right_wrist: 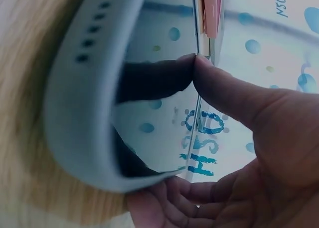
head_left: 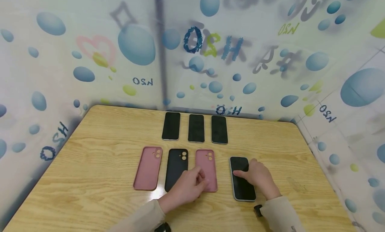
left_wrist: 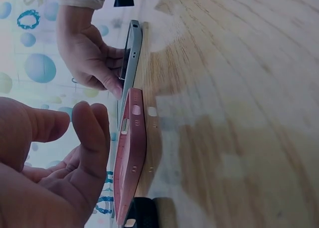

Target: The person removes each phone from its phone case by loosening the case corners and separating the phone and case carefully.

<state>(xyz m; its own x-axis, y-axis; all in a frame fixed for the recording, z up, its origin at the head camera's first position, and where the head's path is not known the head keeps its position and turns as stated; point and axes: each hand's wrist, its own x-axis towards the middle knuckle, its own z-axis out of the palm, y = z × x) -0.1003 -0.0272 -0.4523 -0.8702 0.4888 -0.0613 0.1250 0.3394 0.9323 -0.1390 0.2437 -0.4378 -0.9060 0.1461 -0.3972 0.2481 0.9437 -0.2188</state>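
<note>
In the head view a black-screened smartphone [head_left: 244,187] with a pale frame lies on the table at the right. My right hand [head_left: 261,176] grips it across its width, the thumb on the screen near the left edge and the fingers by the right edge. The right wrist view shows that thumb against the glossy screen [right_wrist: 159,123]. Over the right-hand pink phone case [head_left: 208,161] hovers my left hand [head_left: 187,187], fingers loosely curled around nothing. A gap shows between its thumb and index finger in the left wrist view. Left of it lies a black phone case [head_left: 175,166].
Another pink phone case [head_left: 148,168] lies at the left of the case row. Behind the cases are three more dark-screened phones [head_left: 171,126], [head_left: 196,128], [head_left: 219,129] in a row. A patterned curtain [head_left: 186,71] stands behind the wooden table [head_left: 99,151].
</note>
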